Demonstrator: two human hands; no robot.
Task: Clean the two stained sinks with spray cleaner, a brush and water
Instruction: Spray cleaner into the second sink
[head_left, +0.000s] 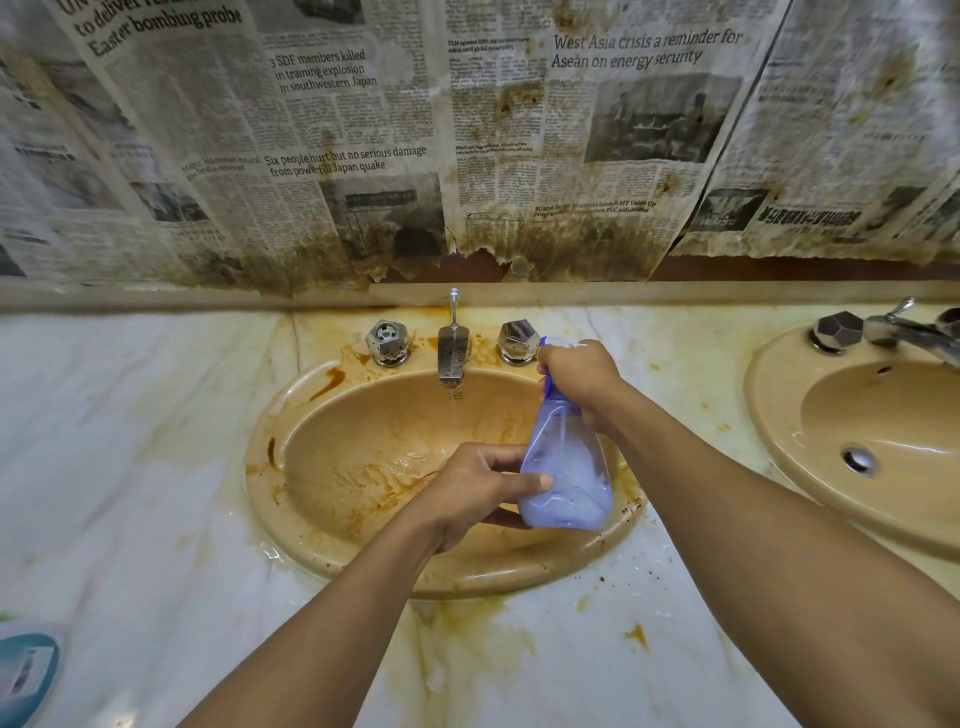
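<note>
Your right hand (577, 382), centre-right of frame, is curled tight round the neck and trigger head of the spray bottle (566, 467). Whether a finger is on the trigger can't be told. Your left hand (475, 496), centre frame, cups the bottle's lower body, thumb across the front and fingers wrapped underneath. So both hands are closed on the one bottle. My read: the left steadies it while the right aims or works the head.

The bottle hangs over the right half of the stained sink (322, 462), mid-frame, with its base toward you and its head up near the right knob (517, 340). That puts the nozzle close to the brown-smeared basin, probably so the spray lands on the stains and not on the counter (130, 441).

The tap (453, 358) sits above the basin, and a thin trickle seems to fall from it. The second sink (779, 415) is at the right edge, cut off and looking cleaner. No brush is in view. Stained newspaper (337, 130) covers the wall above.
</note>
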